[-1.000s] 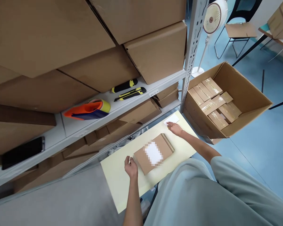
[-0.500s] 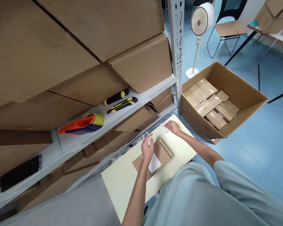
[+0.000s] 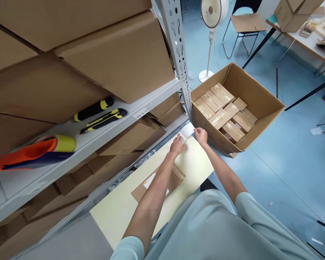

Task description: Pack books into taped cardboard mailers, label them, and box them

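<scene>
Pinching the white paper [image 3: 187,131] by its right edge is your right hand [image 3: 201,136]; your left hand [image 3: 177,146] touches its left edge, grip unclear. Paper spans both hands at the bench's [image 3: 111,210] far end. Package [image 3: 173,185] lies nearer you, your left forearm [image 3: 151,200] crossing above.

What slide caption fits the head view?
Left hand and right hand touch a white slip at the corner of a pale tabletop.
</scene>
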`<state>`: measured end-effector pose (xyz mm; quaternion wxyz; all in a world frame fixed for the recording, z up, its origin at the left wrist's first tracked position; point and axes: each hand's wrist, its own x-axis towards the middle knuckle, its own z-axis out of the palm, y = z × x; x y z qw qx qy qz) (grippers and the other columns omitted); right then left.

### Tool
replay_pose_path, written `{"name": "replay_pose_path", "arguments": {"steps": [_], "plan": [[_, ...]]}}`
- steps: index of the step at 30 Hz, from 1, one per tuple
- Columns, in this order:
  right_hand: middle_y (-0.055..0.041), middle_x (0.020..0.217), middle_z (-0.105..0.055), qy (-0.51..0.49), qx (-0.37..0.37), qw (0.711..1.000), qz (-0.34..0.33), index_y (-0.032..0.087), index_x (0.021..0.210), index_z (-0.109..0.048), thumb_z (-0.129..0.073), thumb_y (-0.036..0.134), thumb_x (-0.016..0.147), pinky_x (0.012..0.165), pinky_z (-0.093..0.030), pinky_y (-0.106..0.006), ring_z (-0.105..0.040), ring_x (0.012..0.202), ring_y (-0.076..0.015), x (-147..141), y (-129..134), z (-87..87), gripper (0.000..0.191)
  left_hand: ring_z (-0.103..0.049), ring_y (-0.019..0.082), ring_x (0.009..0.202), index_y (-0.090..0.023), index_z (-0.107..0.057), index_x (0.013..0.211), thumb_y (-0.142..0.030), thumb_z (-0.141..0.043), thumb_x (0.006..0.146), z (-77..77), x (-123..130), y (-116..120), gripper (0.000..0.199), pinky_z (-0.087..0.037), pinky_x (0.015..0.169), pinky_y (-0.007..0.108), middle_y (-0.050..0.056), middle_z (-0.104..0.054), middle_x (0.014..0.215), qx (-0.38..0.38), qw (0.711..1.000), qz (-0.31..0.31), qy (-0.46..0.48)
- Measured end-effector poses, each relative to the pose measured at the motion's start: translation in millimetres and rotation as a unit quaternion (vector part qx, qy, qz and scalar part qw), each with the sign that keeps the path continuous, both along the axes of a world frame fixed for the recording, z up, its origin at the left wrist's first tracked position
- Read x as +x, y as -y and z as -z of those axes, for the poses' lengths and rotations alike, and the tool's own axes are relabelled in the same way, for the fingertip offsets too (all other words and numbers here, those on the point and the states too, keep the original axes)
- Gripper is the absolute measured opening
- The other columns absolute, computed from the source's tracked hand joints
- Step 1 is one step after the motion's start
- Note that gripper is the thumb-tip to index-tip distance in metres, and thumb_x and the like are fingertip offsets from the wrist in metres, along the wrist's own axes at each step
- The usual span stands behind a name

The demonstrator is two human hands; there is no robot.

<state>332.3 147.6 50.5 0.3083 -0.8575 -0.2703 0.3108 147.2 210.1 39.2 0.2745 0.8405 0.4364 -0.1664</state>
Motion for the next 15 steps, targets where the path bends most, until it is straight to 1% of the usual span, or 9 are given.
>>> {"name": "replay_pose_path", "arguments": {"steps": [3, 6, 8, 10, 12, 13, 15], "plan": [[-0.0075, 0.114, -0.085, -0.007, -0.004, 1.000, 0.009, 0.025, 0.108, -0.083, -0.065, 0.039, 0.104, 0.090, -0.053, -0.027, -0.077, 0.105, -0.0231, -2.8, 0.5, 4.8, 0.023, -0.039, 0.037, 0.156, -0.009, -0.043, 0.163, -0.024, -0.053, 0.100, 8.6, -0.9, -1.5, 0.066, -0.050, 0.117, 0.050, 0.018, -0.020, 0.182, 0.035, 0.999, 0.029, -0.011], [-0.0071, 0.109, -0.085, -0.015, -0.005, 0.999, 0.028, 0.025, 0.101, -0.084, -0.070, 0.038, 0.100, 0.088, -0.053, -0.027, -0.077, 0.102, -0.0237, -5.3, 0.9, 8.9, 0.019, -0.038, 0.038, 0.154, -0.009, -0.038, 0.166, -0.023, -0.052, 0.099, 14.8, -4.9, -0.4, 0.070, -0.053, 0.114, 0.052, 0.017, -0.020, 0.182, 0.058, 0.997, 0.054, -0.020], [-0.0093, 0.106, -0.085, -0.013, -0.012, 0.998, 0.063, 0.023, 0.099, -0.084, -0.071, 0.037, 0.099, 0.087, -0.054, -0.029, -0.077, 0.100, -0.0256, -3.2, 4.3, 10.8, 0.018, -0.037, 0.038, 0.154, -0.010, -0.036, 0.167, -0.023, -0.052, 0.099, 16.6, -6.3, -0.4, 0.071, -0.053, 0.114, 0.054, 0.016, -0.019, 0.183, 0.058, 0.996, 0.060, -0.029], [-0.0154, 0.108, -0.084, 0.001, -0.027, 0.992, 0.124, 0.019, 0.104, -0.083, -0.063, 0.034, 0.102, 0.085, -0.055, -0.033, -0.077, 0.097, -0.0283, 2.7, 12.0, 10.6, 0.025, -0.037, 0.039, 0.155, -0.010, -0.036, 0.167, -0.023, -0.052, 0.099, 16.1, -5.6, -1.7, 0.071, -0.051, 0.115, 0.056, 0.017, -0.018, 0.183, 0.050, 0.997, 0.056, -0.033], [-0.0228, 0.111, -0.082, 0.023, -0.039, 0.980, 0.192, 0.013, 0.111, -0.081, -0.049, 0.031, 0.106, 0.083, -0.055, -0.036, -0.076, 0.096, -0.0306, 9.6, 24.2, 6.3, 0.038, -0.036, 0.040, 0.157, -0.010, -0.037, 0.166, -0.023, -0.054, 0.097, 12.8, -2.6, -3.7, 0.072, -0.048, 0.118, 0.058, 0.019, -0.018, 0.182, 0.026, 0.999, 0.032, -0.018], [-0.0252, 0.112, -0.081, 0.034, -0.041, 0.974, 0.218, 0.010, 0.113, -0.080, -0.044, 0.031, 0.107, 0.082, -0.055, -0.037, -0.076, 0.095, -0.0312, 12.0, 31.7, 2.3, 0.042, -0.034, 0.041, 0.158, -0.009, -0.039, 0.165, -0.023, -0.057, 0.096, 9.9, -0.3, -4.2, 0.073, -0.046, 0.120, 0.059, 0.021, -0.019, 0.182, 0.003, 1.000, 0.001, 0.007], [-0.0245, 0.107, -0.081, 0.051, -0.027, 0.968, 0.245, 0.008, 0.112, -0.078, -0.040, 0.033, 0.108, 0.081, -0.055, -0.037, -0.076, 0.091, -0.0302, 11.8, 48.6, -9.8, 0.046, -0.031, 0.043, 0.162, -0.009, -0.045, 0.161, -0.028, -0.065, 0.093, 1.3, 4.3, -1.8, 0.073, -0.039, 0.126, 0.060, 0.024, -0.024, 0.179, -0.058, 0.991, -0.082, 0.087]]}}
